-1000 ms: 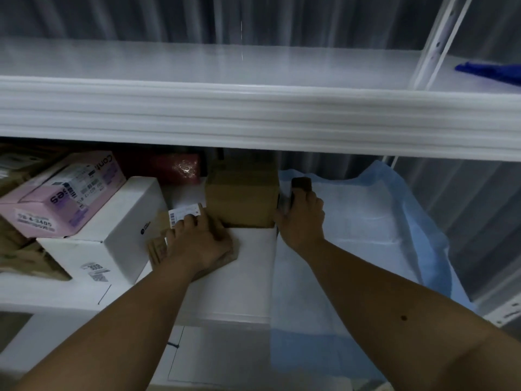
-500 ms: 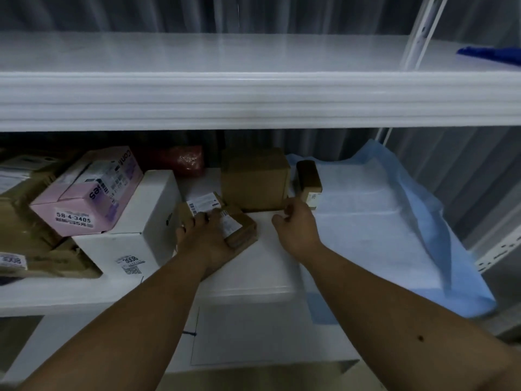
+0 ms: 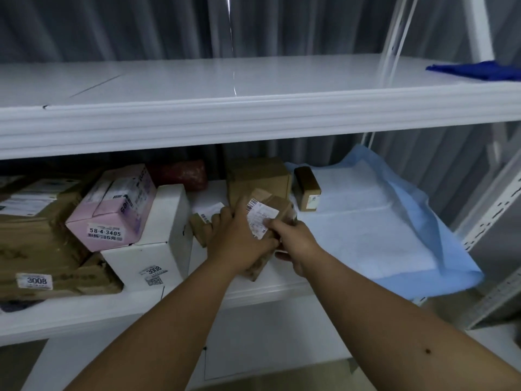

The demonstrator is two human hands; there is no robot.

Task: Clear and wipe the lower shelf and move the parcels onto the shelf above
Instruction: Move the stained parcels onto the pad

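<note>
Both hands, left [image 3: 239, 241] and right [image 3: 293, 246], grip one small parcel [image 3: 270, 213]; upper shelf [image 3: 225, 80] above them bare; most parcels remain left, unmoved; wiping undone, I judge.

I hold a small brown parcel [image 3: 270, 210] tilted above the lower shelf [image 3: 141, 311], white label up. A bigger brown box [image 3: 258, 176] stands at its 12 o'clock, a slim one [image 3: 307, 187] at 2 o'clock.
</note>
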